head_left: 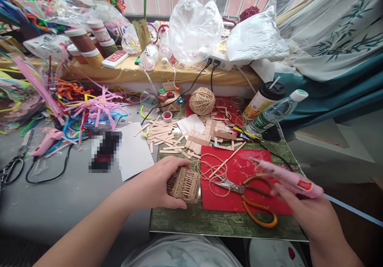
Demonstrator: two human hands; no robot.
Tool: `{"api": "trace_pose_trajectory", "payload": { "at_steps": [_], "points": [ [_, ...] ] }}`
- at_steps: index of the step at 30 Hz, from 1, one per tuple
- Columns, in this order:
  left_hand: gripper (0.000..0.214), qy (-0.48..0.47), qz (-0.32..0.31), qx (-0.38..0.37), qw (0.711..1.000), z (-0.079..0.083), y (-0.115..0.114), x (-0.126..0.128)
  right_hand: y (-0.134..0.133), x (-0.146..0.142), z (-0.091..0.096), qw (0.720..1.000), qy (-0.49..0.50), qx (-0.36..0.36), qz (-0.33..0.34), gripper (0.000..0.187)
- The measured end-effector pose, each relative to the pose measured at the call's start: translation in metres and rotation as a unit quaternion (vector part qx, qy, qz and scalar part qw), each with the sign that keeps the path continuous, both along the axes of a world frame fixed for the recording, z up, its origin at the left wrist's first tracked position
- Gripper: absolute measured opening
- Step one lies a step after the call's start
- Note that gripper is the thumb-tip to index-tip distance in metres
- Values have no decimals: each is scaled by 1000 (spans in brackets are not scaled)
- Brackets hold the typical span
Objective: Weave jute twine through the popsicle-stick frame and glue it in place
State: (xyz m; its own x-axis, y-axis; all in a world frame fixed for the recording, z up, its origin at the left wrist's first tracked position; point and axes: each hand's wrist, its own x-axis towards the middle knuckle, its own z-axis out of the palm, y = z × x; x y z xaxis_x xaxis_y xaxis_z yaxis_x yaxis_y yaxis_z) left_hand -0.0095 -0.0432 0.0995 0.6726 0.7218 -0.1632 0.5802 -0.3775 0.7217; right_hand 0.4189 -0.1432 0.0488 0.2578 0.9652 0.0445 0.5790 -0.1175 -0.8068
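My left hand (163, 183) is closed around a small woven twine-and-stick basket (184, 184) resting on the green board (221, 221). My right hand (311, 215) grips a pink hot glue gun (289, 178), its nozzle pointing left over the red mat (239, 165). Orange-handled scissors (251, 199) lie on the mat between my hands, beside loose loops of twine (211, 171).
A ball of twine (202, 101), piles of wooden craft sticks (179, 135), a water bottle (277, 111) and a lidded cup (263, 97) stand farther back. Pipe cleaners (74, 99), a second pink glue gun (46, 141) and black scissors (10, 169) lie left. Plastic bags crowd the shelf.
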Motion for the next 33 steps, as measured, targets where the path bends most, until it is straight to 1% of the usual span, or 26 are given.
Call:
{"api": "trace_pose_trajectory", "payload": {
  "at_steps": [1, 2, 3, 4, 5, 6, 8, 11, 14, 20, 25, 29, 33],
  "points": [
    [91, -1, 0, -1, 1000, 0, 0, 0, 2, -16, 12, 994, 47, -32, 89, 35],
    [91, -2, 1, -2, 1000, 0, -1, 1, 4, -32, 23, 986, 70, -37, 145, 32],
    [91, -3, 1, -2, 1000, 0, -1, 1, 8, -48, 33, 980, 79, -35, 178, 29],
    [92, -4, 2, -2, 1000, -1, -1, 1, 12, -64, 40, 971, 84, -50, 220, 27],
    [92, -6, 2, -1, 1000, -1, -1, 1, 17, -78, 46, 963, 85, -64, 246, 25],
    [92, -8, 2, 1, 1000, -2, -1, 1, 22, -90, 49, 958, 86, -58, 266, 22],
    [93, -12, 2, 4, 1000, -3, -1, 0, 32, -109, 51, 950, 82, -52, 295, 19],
    [94, -17, 0, 7, 1000, -4, 0, 0, 42, -125, 47, 947, 71, -52, 307, 16],
    [94, -26, -3, 9, 1000, -4, 0, 0, 48, -131, 43, 948, 77, -56, 305, 17],
    [94, -44, -5, 22, 999, -4, -1, 0, 48, -132, 37, 944, 76, -74, 311, 16],
    [93, -44, -10, 23, 999, -4, -1, 0, 48, -132, 36, 945, 84, -85, 304, 13],
    [94, -46, -10, 26, 999, -5, -1, 0, 50, -133, 38, 940, 79, -78, 322, 12],
    [93, -47, -8, 25, 999, -5, -1, 0, 51, -132, 39, 943, 71, -65, 319, 14]
  ]
}}
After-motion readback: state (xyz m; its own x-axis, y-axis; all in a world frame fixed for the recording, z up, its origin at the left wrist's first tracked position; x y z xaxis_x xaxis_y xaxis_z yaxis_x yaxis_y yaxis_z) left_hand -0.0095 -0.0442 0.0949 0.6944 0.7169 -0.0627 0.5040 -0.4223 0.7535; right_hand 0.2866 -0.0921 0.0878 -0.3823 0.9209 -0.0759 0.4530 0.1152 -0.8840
